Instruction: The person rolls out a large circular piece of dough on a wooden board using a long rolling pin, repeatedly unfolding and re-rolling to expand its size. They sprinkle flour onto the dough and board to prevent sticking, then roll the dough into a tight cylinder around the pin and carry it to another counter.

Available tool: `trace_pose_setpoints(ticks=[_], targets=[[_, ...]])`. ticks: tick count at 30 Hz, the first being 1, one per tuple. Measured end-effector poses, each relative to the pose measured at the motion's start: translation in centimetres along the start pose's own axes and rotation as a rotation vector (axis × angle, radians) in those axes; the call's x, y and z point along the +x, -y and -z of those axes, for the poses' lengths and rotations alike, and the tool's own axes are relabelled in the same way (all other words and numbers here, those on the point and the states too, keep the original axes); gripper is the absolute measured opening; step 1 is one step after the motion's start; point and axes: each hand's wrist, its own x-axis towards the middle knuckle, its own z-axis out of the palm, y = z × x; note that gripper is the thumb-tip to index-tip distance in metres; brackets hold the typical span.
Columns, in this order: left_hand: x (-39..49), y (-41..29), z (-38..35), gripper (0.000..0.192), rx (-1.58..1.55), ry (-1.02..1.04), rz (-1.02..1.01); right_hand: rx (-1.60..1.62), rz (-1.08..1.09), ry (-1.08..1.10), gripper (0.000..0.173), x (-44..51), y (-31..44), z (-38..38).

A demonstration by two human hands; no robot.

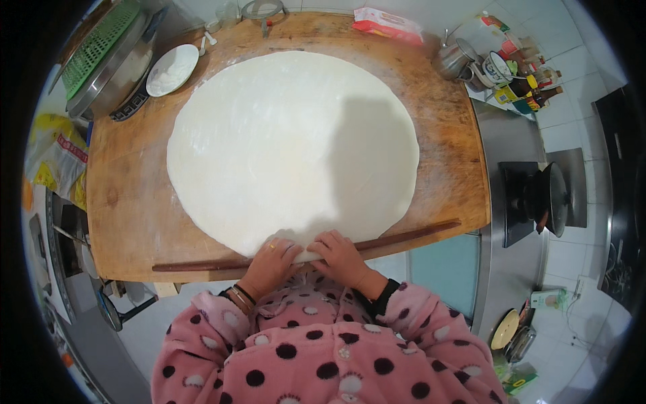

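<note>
A large, thin round sheet of dough (282, 146) covers the middle of a wooden board (126, 202). At its near edge, by the front of the board, a long dark rolling pin (409, 236) lies crosswise, with some dough wrapped on its middle part. My left hand (272, 265), with a ring and bracelets, has its fingers curled over the wrapped part. Close beside it, my right hand (340, 257) curls over the same part. Both thumbs are near each other at the dough roll, and the pin sticks out past both hands.
A white plate of flour (172, 70) stands at the back left, by a metal basin (121, 70) with a green colander (98, 50). A red and white packet (387, 25) lies at the back. A metal pitcher (455, 58) and bottles (537, 98) stand back right; a wok (555, 199) is further right.
</note>
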Motion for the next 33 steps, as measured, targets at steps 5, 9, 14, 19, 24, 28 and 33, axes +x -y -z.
trace_pose_setpoints(ticks=[5, 9, 14, 19, 24, 28, 33], targets=[[-0.7, -0.7, 1.2, 0.038, 0.037, 0.047, 0.111, -0.023, -0.052, 0.101, 0.037, -0.1, 0.4, 0.0], [-1.6, -0.9, 1.9, 0.04, 0.113, -0.005, 0.046, -0.024, -0.041, 0.116, 0.036, 0.2, 0.7, 0.5], [-2.4, -0.1, 4.1, 0.054, -0.016, 0.247, 0.216, -0.053, 0.007, 0.071, 0.036, -0.4, 0.4, 0.5], [2.8, 6.8, 7.1, 0.065, 0.152, -0.1, 0.368, -0.024, 0.078, -0.029, 0.035, -1.4, -0.3, -0.3], [14.6, 19.1, 6.2, 0.072, 0.458, -0.398, 0.746, -0.027, 0.094, -0.097, 0.035, -1.9, -0.7, -1.1], [24.8, 21.7, 3.7, 0.075, 0.663, -0.479, 0.929, 0.014, 0.061, -0.061, 0.041, -2.0, -0.7, -1.5], [34.0, 8.8, -4.2, 0.071, 0.479, -0.316, 0.083, 0.025, 0.045, -0.114, 0.042, -2.0, -0.4, -1.6]])
